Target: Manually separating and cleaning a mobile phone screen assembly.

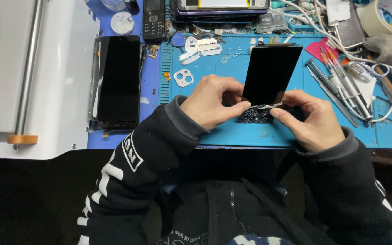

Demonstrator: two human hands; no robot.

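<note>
Both hands hold a black phone screen point(271, 75) over the blue mat point(232, 131): left hand point(212, 102) fingers pinch its lower edge, right hand point(311, 120) fingers pinch a pale strip point(265, 106) there.

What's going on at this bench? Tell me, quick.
A person in a black hooded top is working over a blue repair mat. Both hands hold a black phone screen panel tilted above the mat. The left hand pinches its lower left corner, and the right hand pulls a thin whitish strip along its bottom edge. A small pile of dark debris lies just beneath. Another dark-screened phone lies flat to the left, and tweezers lie to the right.
</note>
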